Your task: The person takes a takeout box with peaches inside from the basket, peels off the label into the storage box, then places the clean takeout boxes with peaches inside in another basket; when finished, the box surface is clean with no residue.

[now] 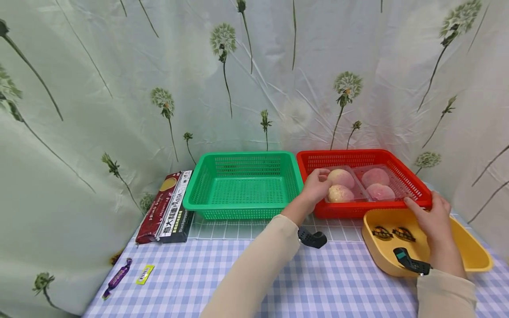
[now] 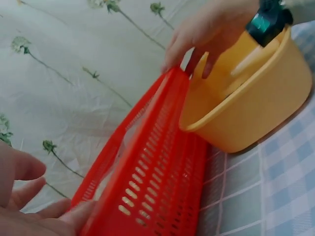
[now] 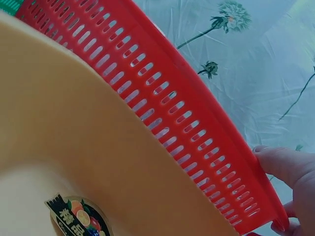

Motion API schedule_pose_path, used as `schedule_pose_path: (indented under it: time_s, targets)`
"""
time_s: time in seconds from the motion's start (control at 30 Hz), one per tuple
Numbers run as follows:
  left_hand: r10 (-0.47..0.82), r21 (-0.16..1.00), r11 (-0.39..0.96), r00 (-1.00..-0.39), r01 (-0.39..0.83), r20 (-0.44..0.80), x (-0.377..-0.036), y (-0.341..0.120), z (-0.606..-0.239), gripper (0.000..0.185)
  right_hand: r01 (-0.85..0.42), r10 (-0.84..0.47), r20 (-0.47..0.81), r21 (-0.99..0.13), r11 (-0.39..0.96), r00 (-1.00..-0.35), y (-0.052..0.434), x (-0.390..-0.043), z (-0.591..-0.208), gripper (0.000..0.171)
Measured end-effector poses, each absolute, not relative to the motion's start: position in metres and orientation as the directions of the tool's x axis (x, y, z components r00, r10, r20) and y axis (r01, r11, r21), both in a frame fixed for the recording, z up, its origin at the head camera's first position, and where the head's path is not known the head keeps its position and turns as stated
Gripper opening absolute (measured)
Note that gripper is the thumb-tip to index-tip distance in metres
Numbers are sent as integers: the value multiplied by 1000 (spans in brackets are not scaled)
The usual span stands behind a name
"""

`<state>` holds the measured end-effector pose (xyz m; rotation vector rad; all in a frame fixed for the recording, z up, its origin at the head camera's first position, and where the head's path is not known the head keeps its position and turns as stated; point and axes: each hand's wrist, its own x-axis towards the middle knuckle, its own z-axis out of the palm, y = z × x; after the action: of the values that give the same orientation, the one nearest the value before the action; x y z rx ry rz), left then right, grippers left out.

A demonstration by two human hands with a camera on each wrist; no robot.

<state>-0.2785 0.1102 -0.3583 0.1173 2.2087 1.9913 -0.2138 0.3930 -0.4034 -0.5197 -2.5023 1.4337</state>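
Observation:
A red plastic basket [image 1: 342,154] holds two clear trays of peaches, a left pair [image 1: 341,178] and a right pair [image 1: 375,176]. At the basket's left side, my left hand [image 1: 317,187] reaches over the rim beside the left peaches. In the left wrist view, its fingers [image 2: 29,191] are extended and spread near the red rim, with a gap below the thumb. My right hand [image 1: 436,218] grips the basket's front right corner. In the right wrist view the thumb [image 3: 285,164] lies on the rim and fingers curl underneath.
Left of the red basket stands a green basket [image 1: 242,206], with pasta packages [image 1: 169,207] beyond it. A yellow basin [image 1: 381,260] with round fruit-print labels [image 1: 403,234] sits under my right forearm. A purple wrapped candy [image 1: 117,278] and a yellow packet [image 1: 145,274] lie front left.

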Motion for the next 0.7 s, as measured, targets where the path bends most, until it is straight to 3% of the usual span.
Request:
schedule_pose_path:
  time_s: [0.37,0.7]
  targets:
    - [143,983,162,-988,82,59,-256,94,-367,32,267,402,8,-736,622,-916,378,-208,-380,82]
    - [169,983,96,-976,153,136,-239,62,-371,34,142,301,141,-647,749,-943,345,-214,-362,88]
